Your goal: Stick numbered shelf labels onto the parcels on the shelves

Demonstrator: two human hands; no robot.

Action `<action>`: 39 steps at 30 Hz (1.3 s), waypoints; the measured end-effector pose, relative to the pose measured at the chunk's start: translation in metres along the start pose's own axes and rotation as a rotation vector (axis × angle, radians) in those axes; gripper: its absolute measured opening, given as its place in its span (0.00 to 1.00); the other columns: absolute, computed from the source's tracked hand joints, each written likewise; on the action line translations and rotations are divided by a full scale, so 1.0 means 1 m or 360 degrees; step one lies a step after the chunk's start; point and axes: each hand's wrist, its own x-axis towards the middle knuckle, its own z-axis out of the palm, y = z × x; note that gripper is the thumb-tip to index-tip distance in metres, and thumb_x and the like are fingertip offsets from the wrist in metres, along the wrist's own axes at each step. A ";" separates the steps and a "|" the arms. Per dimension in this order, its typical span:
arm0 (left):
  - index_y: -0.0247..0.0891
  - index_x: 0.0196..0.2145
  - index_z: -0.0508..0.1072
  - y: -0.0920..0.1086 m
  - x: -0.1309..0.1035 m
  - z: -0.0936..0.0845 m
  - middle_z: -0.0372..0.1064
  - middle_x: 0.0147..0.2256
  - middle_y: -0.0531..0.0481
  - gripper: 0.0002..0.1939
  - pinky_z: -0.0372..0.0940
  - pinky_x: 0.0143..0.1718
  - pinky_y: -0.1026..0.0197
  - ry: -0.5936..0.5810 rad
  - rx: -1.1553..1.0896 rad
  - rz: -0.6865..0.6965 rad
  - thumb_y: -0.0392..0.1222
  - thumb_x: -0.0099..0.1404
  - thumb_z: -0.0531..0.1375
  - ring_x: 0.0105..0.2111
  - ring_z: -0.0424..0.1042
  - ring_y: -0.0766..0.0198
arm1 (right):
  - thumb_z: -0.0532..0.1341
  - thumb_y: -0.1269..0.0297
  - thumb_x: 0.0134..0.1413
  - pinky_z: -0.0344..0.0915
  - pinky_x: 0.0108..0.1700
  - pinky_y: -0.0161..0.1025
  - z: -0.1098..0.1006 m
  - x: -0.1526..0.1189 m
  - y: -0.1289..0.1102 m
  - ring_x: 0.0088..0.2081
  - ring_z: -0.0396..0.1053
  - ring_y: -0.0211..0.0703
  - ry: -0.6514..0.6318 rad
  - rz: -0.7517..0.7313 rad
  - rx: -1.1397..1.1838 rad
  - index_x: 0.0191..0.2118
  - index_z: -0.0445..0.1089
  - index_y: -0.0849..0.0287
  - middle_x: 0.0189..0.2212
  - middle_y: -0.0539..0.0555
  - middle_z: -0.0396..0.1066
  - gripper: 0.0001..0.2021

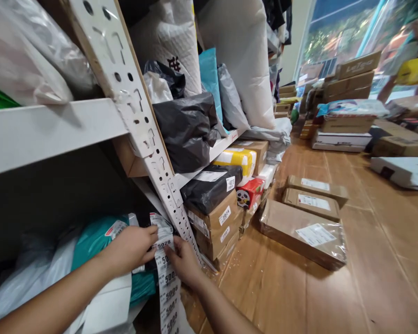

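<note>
A long white strip of number labels hangs down at the lower middle, printed with numbers such as 5006, 5007 and 5008. My right hand pinches its right edge near the top, just below the label marked 5028. From the left, my left hand has its fingers curled at the strip's left edge, level with that label; the thumb tip is partly hidden. Behind and below my left hand lies a teal plastic parcel on the bottom shelf, along with a white box.
A perforated white shelf post stands close beside my hands. Right of it are stacked cartons under a black-wrapped parcel. Taped brown boxes lie on the wooden floor. More parcels and a person appear farther back.
</note>
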 end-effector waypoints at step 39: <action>0.45 0.46 0.65 0.005 0.011 0.002 0.73 0.39 0.47 0.13 0.59 0.30 0.60 0.0008 -0.0110 -0.0206 0.45 0.67 0.46 0.37 0.72 0.55 | 0.74 0.57 0.21 0.59 0.26 0.31 -0.038 -0.025 -0.013 0.21 0.66 0.34 -0.0280 0.0830 0.0411 0.28 0.74 0.63 0.21 0.48 0.73 0.21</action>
